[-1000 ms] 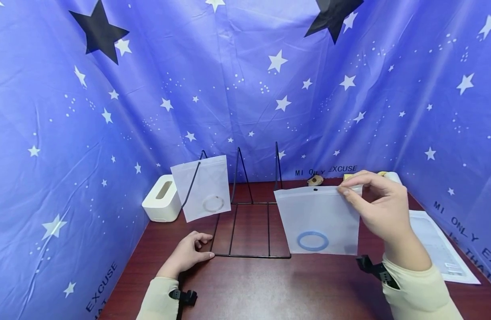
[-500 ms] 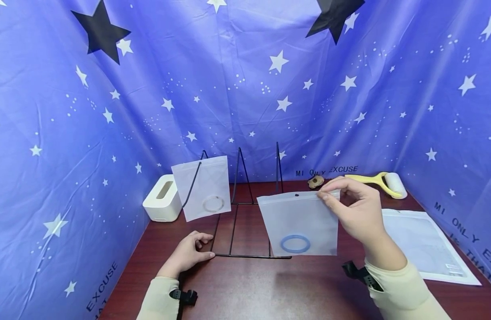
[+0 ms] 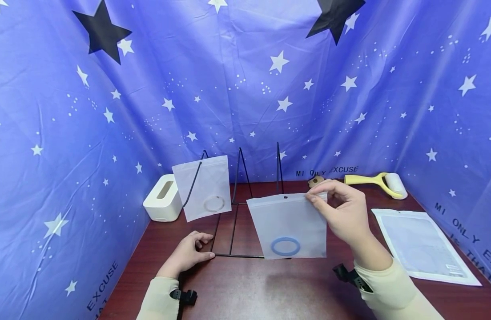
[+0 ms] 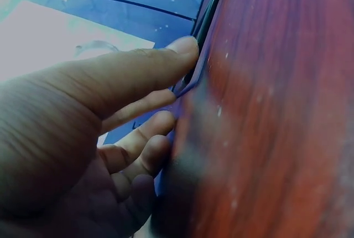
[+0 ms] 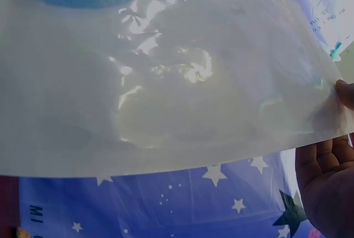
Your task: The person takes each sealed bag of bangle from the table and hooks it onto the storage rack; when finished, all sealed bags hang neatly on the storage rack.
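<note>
In the head view, my right hand [image 3: 345, 211] pinches the top right corner of a frosted zip bag [image 3: 289, 220] between thumb and fingertips. A blue bangle [image 3: 273, 245] lies at the bottom of this bag, and a small hanging hole shows near its top edge. The bag hangs in front of the right side of a black wire rack [image 3: 239, 256], hiding part of it. My left hand [image 3: 189, 251] holds the rack's front left corner, thumb on the wire in the left wrist view. Another frosted bag [image 3: 209, 178] with a pale bangle [image 3: 214, 211] hangs on the rack's left prong.
A white tissue box [image 3: 163, 202] stands behind the rack on the left. To the right lies a larger white-edged pouch [image 3: 421, 240], with a yellow-handled lint roller [image 3: 369, 179] behind it. A small brown object [image 3: 315, 181] sits by the starry curtain [image 3: 245, 89].
My right hand has carried the bag with the blue bangle leftward, in front of the rack. The lint roller and pouch have come into fuller view. My left hand stays put.
</note>
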`<action>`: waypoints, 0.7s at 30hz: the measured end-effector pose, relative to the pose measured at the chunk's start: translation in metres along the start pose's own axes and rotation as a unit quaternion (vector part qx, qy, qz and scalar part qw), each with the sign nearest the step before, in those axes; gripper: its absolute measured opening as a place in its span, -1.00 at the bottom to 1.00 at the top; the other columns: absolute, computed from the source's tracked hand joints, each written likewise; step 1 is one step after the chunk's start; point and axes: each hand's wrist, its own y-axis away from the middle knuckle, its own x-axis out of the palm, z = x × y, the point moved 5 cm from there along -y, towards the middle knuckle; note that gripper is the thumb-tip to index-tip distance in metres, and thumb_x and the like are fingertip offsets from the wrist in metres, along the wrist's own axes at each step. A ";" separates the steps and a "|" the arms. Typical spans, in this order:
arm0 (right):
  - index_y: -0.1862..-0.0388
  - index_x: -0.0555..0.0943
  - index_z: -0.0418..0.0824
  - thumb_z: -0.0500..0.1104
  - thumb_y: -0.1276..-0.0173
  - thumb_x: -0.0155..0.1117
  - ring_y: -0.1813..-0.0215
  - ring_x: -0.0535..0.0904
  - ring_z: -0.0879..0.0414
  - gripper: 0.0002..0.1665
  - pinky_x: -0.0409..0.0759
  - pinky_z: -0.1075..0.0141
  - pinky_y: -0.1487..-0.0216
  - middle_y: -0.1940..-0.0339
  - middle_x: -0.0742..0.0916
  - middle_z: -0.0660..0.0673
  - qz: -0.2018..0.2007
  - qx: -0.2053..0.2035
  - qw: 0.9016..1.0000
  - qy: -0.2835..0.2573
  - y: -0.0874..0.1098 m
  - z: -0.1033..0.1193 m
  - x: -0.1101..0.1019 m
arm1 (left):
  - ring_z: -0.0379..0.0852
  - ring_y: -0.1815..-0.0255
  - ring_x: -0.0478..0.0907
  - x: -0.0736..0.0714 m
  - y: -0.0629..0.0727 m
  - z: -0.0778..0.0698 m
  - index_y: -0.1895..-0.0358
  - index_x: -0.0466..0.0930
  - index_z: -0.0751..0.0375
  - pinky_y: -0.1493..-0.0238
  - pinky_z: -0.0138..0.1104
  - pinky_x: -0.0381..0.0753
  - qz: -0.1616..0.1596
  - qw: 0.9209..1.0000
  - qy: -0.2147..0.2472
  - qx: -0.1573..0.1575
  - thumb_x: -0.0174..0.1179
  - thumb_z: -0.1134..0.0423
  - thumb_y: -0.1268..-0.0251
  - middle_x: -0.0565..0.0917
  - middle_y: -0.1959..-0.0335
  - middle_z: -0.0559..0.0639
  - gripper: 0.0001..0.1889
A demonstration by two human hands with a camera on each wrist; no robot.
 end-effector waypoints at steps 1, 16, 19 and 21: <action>0.29 0.74 -0.45 -0.73 -0.05 0.40 0.54 0.43 0.23 -0.69 0.27 0.37 0.59 0.35 0.78 -0.16 0.001 0.001 1.000 0.001 0.000 0.001 0.002 | -0.12 0.15 0.53 0.000 0.000 -0.001 -0.13 0.73 0.06 0.08 -0.25 0.56 -0.002 1.000 0.004 0.000 0.65 0.15 -0.07 0.61 0.12 -0.11 -0.49; 0.29 0.73 -0.46 -0.71 -0.10 0.39 0.53 0.39 0.21 -0.74 0.21 0.36 0.60 0.35 0.78 -0.19 -0.010 0.004 1.000 -0.018 0.002 0.017 0.032 | 0.10 0.21 0.65 0.005 0.002 -0.053 -0.12 0.72 0.13 0.21 -0.17 0.64 -0.007 0.985 0.123 0.119 0.59 0.19 -0.17 0.69 0.15 0.15 -0.55; 0.28 0.73 -0.47 -0.71 -0.10 0.39 0.51 0.41 0.20 -0.73 0.26 0.39 0.57 0.34 0.78 -0.20 -0.012 0.005 0.999 -0.030 0.004 0.015 0.036 | 0.14 0.16 0.68 0.012 0.004 -0.068 -0.13 0.71 0.10 0.18 -0.11 0.67 0.001 0.979 0.139 0.150 0.57 0.21 -0.21 0.71 0.12 0.16 -0.58; 0.28 0.72 -0.49 -0.72 -0.11 0.38 0.50 0.43 0.19 -0.74 0.30 0.41 0.54 0.34 0.78 -0.22 -0.015 0.005 0.999 -0.041 0.004 0.014 0.039 | 0.15 0.13 0.71 0.017 0.004 -0.077 -0.14 0.70 0.05 0.13 -0.10 0.69 0.010 0.976 0.148 0.162 0.55 0.22 -0.24 0.72 0.09 0.16 -0.59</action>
